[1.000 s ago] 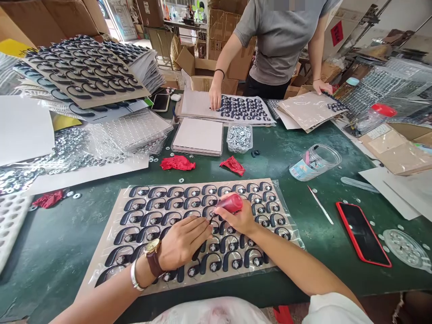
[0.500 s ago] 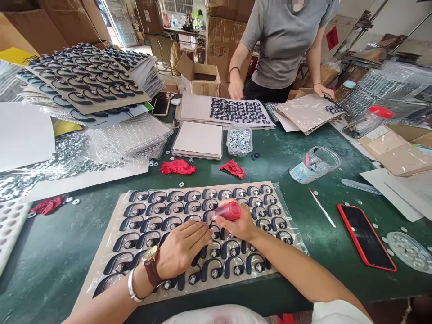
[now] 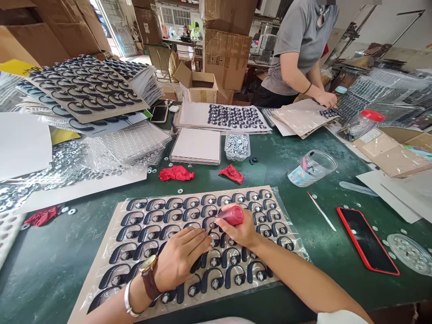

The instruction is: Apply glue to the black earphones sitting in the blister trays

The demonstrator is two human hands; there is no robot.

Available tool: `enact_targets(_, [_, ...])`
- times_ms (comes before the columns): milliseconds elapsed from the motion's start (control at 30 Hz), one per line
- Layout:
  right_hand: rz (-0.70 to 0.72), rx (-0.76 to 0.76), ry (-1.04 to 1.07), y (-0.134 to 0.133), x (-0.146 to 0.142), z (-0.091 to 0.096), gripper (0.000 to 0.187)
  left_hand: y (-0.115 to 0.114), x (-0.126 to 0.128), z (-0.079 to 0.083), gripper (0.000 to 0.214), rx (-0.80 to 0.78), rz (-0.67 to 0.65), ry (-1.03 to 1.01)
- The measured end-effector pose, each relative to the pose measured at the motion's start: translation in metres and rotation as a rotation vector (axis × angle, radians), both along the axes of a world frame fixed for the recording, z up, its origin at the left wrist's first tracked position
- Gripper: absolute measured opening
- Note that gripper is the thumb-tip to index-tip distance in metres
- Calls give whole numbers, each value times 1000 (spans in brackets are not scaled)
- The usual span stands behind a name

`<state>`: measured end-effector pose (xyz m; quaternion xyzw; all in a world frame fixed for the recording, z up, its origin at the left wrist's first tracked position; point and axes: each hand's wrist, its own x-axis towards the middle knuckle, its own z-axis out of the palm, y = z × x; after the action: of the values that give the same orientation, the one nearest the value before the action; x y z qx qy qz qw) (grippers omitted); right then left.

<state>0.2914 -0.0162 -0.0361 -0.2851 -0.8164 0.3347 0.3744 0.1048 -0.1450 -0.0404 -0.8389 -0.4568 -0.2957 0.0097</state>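
Observation:
A cardboard sheet under clear film carries rows of black ear hooks with small metal discs. My right hand grips a small red bottle, its thin tip pointing down-left at a hook near the sheet's middle. My left hand, with a brown watch on the wrist, rests on the sheet beside that tip, fingers together and curled onto the hooks; nothing shows in it.
Red crumpled scraps, a tub of washers, a clear jar on its side, a thin stick and a red phone lie on the green table. Stacks of filled sheets stand at the left. A person in grey works at the far right.
My hands have stayed at the same spot on the sheet. The person opposite has turned and moved to the right, both hands now at the sheets there. The view has tilted up slightly.

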Motion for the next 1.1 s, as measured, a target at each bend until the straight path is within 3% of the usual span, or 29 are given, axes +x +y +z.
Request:
enact_targets(700, [-18, 21, -42, 1, 0, 2, 19, 4, 0, 11, 26, 4, 7, -83])
enact_targets(1100, [8, -26, -68, 0, 3, 0, 19, 8, -5, 8, 20, -97, 60, -236])
